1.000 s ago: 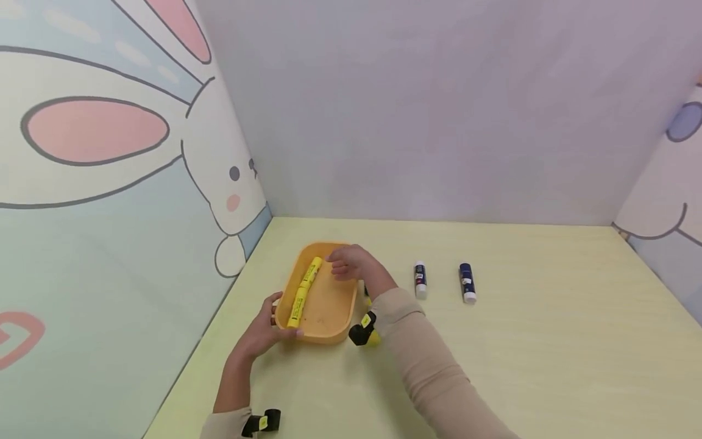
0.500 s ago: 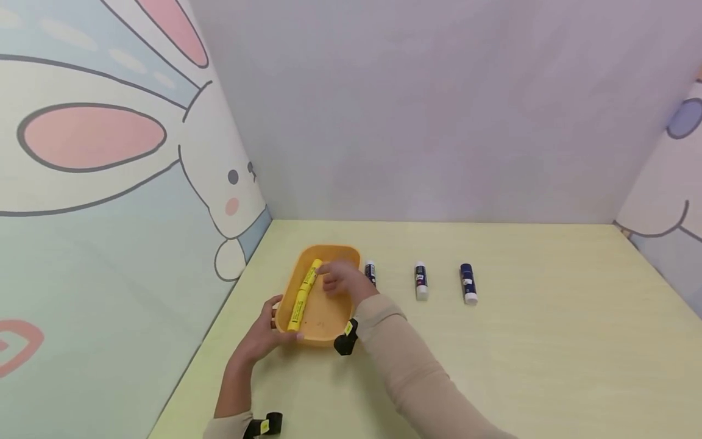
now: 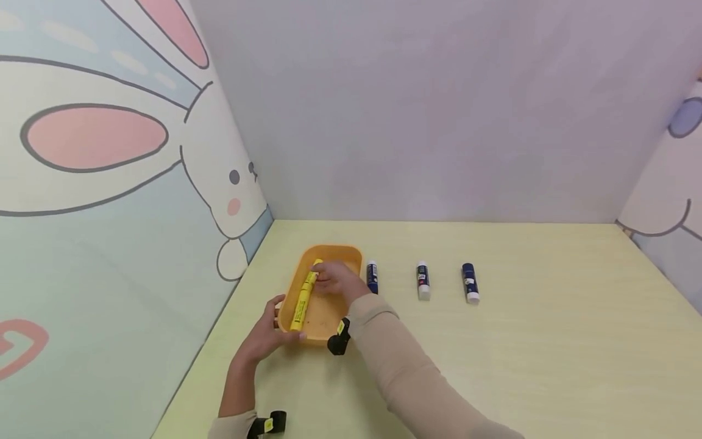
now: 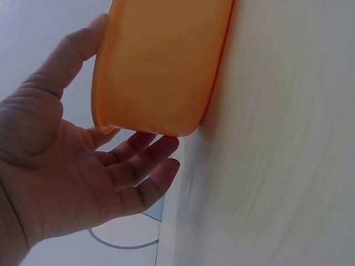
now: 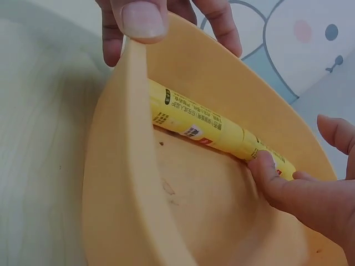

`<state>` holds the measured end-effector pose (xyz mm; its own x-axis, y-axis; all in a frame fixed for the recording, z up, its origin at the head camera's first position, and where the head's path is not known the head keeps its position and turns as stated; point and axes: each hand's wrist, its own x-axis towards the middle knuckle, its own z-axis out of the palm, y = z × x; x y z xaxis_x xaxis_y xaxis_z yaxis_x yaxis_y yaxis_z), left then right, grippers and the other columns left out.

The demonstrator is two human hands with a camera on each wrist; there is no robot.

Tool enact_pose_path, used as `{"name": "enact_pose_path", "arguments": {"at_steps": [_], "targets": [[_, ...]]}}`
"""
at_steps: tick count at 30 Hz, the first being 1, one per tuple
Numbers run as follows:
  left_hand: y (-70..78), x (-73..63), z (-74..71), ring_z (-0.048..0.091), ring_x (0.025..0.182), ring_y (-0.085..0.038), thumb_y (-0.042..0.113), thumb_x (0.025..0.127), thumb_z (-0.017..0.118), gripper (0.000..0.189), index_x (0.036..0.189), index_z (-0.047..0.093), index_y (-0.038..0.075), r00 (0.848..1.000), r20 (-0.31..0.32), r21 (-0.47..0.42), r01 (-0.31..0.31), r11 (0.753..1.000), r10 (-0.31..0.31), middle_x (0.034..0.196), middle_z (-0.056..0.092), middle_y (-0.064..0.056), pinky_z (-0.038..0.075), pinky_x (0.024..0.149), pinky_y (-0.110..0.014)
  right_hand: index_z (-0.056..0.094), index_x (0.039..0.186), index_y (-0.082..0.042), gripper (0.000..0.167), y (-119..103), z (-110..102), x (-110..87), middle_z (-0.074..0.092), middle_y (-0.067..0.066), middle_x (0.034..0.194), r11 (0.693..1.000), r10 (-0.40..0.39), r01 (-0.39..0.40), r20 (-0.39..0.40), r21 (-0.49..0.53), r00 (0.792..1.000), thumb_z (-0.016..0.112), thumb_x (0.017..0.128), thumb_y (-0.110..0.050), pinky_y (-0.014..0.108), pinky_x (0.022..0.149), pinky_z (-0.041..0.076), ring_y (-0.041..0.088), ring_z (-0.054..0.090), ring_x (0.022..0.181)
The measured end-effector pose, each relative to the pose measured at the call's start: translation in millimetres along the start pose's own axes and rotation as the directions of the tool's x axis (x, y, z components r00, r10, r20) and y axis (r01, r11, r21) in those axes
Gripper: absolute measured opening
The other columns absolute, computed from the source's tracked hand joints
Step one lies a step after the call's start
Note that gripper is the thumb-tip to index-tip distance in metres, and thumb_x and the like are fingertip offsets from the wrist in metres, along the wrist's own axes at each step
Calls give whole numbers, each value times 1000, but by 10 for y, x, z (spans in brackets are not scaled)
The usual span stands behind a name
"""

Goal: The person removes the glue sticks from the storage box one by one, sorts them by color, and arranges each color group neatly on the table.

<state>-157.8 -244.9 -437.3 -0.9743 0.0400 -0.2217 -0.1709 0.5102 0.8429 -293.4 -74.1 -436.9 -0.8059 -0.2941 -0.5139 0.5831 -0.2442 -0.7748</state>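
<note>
An orange plastic tray (image 3: 320,338) sits at the left of the table. Two yellow glue sticks lie end to end along its left wall, the nearer glue stick (image 3: 299,311) and the farther glue stick (image 3: 309,279). My left hand (image 3: 263,336) grips the tray's near left corner; in the left wrist view the thumb is on the rim and the fingers are against the outer wall. Inside the tray, my right hand (image 3: 336,277) pinches the farther glue stick; the right wrist view shows its thumb (image 5: 265,169) pressed against it close to where the sticks meet.
Right of the tray, three blue-and-white glue sticks lie on the pale table (image 3: 548,317): one beside the tray (image 3: 372,277), a middle one (image 3: 423,280) and a right one (image 3: 470,283). A rabbit-printed wall (image 3: 137,256) borders the left side, a plain wall (image 3: 439,122) the back.
My right hand has moved left and down within the tray, from above its right part onto the farther yellow glue stick. The left hand keeps its hold on the tray corner.
</note>
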Motion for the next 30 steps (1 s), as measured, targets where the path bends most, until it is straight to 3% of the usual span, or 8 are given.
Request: {"name": "enact_pose_path", "arguments": {"at_steps": [7,17,25,28,30], "targets": [[-11,11,-4,51,100,-27,27,65,85,99,141,21,17,1000,7,-5,-22,1000,22,123,46,-15,44,82,-45,57,114,6,34,39,27,54,57,21,101,998,-13,9,-56,-67,998,68,85,-9,40,82,48,31,58,92],[-52,33,-4,51,100,-29,26,65,85,100,141,22,17,999,1,2,-34,999,34,123,46,-16,44,83,-44,47,120,11,39,106,94,42,52,24,102,1000,-3,3,-6,-6,1000,63,87,-2,42,85,47,35,58,96],[-22,29,-17,51,100,-29,27,64,85,100,141,22,16,999,14,-4,-32,999,32,125,45,-17,45,82,-43,49,118,11,36,114,139,41,57,24,103,998,-25,21,-63,-52,998,61,85,2,41,83,48,34,59,94],[-15,32,-26,50,100,-29,27,64,85,100,141,21,16,1000,17,-7,-26,1000,26,125,45,-16,45,82,-44,48,118,13,42,134,155,121,60,23,98,992,-39,29,-88,-119,995,64,80,6,41,78,50,34,61,89],[-13,35,-24,49,101,-29,27,64,85,100,141,21,17,1000,19,-11,-19,1000,20,125,44,-16,45,82,-44,43,120,14,53,205,136,293,60,22,89,989,-74,61,-98,-135,992,70,74,7,40,70,52,33,62,79]]}}
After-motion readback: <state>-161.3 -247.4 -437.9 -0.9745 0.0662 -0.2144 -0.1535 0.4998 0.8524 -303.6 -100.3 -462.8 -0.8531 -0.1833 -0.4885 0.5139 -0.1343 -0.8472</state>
